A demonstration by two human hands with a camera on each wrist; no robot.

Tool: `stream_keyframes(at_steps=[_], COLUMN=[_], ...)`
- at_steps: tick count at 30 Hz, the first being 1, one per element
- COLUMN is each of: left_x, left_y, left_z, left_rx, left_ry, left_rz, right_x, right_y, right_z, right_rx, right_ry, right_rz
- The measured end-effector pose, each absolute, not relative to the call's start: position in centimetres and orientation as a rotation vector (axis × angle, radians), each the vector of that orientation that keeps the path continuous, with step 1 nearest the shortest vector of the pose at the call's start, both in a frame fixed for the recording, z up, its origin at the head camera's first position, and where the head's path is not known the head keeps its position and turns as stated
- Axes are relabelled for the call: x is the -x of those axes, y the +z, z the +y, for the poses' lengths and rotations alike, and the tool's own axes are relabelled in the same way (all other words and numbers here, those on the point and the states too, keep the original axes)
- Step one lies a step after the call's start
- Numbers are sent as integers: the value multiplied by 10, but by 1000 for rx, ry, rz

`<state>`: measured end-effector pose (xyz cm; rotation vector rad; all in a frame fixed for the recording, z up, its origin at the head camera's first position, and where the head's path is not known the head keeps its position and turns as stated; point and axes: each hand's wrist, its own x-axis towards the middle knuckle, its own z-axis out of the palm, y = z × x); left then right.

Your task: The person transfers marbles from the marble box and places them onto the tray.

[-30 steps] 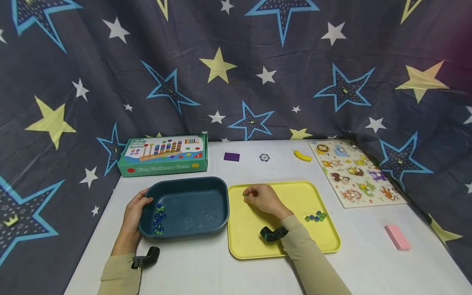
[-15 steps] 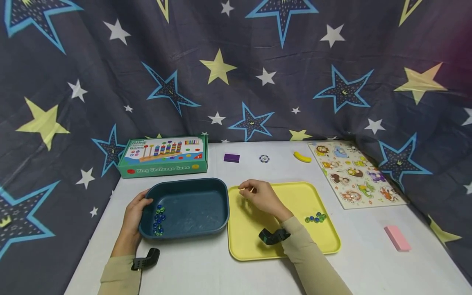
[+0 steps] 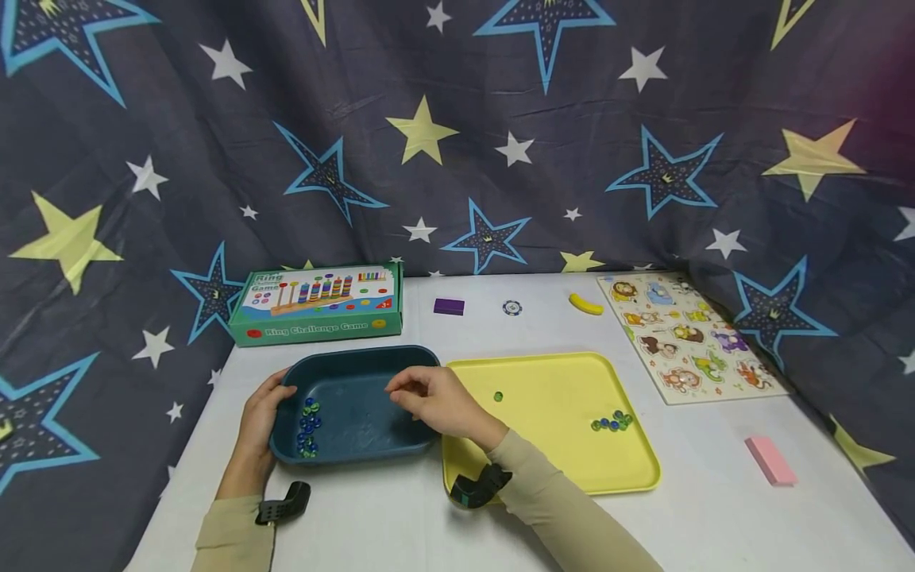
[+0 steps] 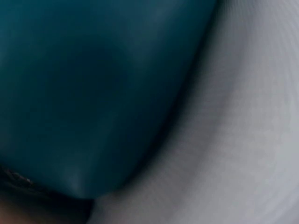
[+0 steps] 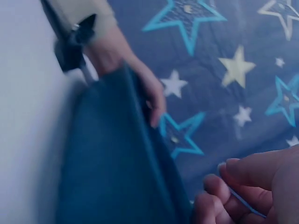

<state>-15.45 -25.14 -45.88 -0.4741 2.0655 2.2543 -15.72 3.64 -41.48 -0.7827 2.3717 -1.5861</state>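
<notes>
My left hand grips the left end of a dark blue plastic basin, thumb over its rim. Blue and green glass marbles lie inside along that end. The basin's wall fills much of the left wrist view. Over the basin's right part hovers my right hand, its fingers loosely bent. In the right wrist view, thumb and fingertips are close together with no marble visible between them. On the yellow tray, one green marble lies alone; several others cluster at the right.
A Ring Challenge Game box stands behind the basin. Along the back lie a purple block, a poker chip and a toy banana. An animal puzzle board and a pink block are at the right.
My right hand lifted from the tray's left part and moved left over the basin. The green marble it pinched earlier no longer shows at its fingertips; a lone green marble is now visible on the tray.
</notes>
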Motion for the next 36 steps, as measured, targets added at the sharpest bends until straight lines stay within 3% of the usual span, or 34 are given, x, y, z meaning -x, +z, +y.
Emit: stream_keyframes(at_steps=[18, 36], left_x=[156, 157], left_y=[-460, -459], left_z=[-251, -251], left_rx=[502, 508], left_ry=[2259, 2234], left_rz=[2055, 2062], right_x=[165, 165], right_y=[-432, -434], right_z=[-40, -72], right_rx=[1058, 1029], right_ry=[-1035, -829], right_rz=[2289, 2140])
